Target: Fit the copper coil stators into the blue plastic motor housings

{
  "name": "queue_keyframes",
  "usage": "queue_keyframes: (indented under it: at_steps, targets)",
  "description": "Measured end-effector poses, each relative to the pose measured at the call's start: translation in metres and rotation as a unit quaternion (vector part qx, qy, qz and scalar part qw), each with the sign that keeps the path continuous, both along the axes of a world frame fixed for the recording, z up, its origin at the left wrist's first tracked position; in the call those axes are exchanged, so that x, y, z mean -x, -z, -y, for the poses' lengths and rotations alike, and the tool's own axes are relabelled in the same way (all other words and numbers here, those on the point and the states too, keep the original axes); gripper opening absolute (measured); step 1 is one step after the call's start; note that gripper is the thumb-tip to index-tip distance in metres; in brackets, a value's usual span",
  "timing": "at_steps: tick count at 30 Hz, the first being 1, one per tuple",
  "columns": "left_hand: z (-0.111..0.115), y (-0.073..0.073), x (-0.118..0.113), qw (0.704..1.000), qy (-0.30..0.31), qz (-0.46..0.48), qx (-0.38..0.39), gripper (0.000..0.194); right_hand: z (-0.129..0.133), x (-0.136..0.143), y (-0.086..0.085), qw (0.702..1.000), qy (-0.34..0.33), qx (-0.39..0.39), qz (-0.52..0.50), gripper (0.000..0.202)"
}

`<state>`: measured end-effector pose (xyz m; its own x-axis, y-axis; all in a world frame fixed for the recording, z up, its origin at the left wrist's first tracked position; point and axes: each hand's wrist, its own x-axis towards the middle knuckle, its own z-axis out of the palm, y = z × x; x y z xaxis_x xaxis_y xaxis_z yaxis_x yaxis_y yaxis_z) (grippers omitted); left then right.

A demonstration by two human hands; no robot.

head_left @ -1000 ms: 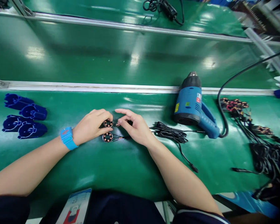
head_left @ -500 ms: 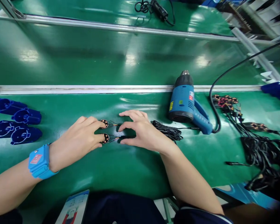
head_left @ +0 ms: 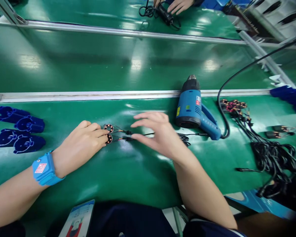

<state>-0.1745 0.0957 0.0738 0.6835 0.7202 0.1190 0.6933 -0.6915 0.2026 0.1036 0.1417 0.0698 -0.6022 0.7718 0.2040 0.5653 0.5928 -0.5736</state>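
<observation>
My left hand [head_left: 80, 148], a blue band [head_left: 45, 169] on its wrist, has its fingertips closed on two small round parts that show copper-coloured spots. The upper round part [head_left: 109, 127] and the lower round part [head_left: 109, 139] lie side by side. Thin wires run right from each to a black sleeve [head_left: 128, 132] and on into black cables. Over these cables is my right hand [head_left: 158, 135], its thumb and fingers spread with nothing gripped. A bundled black cable [head_left: 185, 140] is partly hidden behind the right forearm.
A blue heat gun [head_left: 189, 107] lies to the right of my hands. Several dark blue plastic housings [head_left: 29, 123] stand at left. Far right is a heap of wired cables [head_left: 271, 151]. Across the rail, another person's hand [head_left: 181, 5] touches a black device [head_left: 166, 16].
My right hand has shifted up and right, its fingers still spread. The two round parts have come closer together under my left fingers. Another person's hands have appeared at the top.
</observation>
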Motion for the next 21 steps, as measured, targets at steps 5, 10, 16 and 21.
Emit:
queue_keyframes:
  at_steps: [5,10,16,21]
  targets:
    - [0.025,-0.001,-0.017,0.999,0.037,-0.004,0.004,0.026,-0.005,-0.084,-0.020,0.959,0.237,-0.153,-0.039,0.024]
    - [0.085,0.053,-0.059,0.980,0.171,-0.007,0.098,0.037,-0.026,-0.188,0.030,0.870,0.475,-0.109,0.075,0.049]
    - [0.104,0.076,-0.066,0.969,0.218,0.004,0.118,0.036,-0.033,-0.209,0.067,0.914,0.384,-0.036,0.124,0.058]
    - [0.099,0.069,-0.061,0.966,0.216,-0.025,0.141,0.033,-0.037,-0.204,0.068,0.884,0.435,-0.042,0.162,0.048]
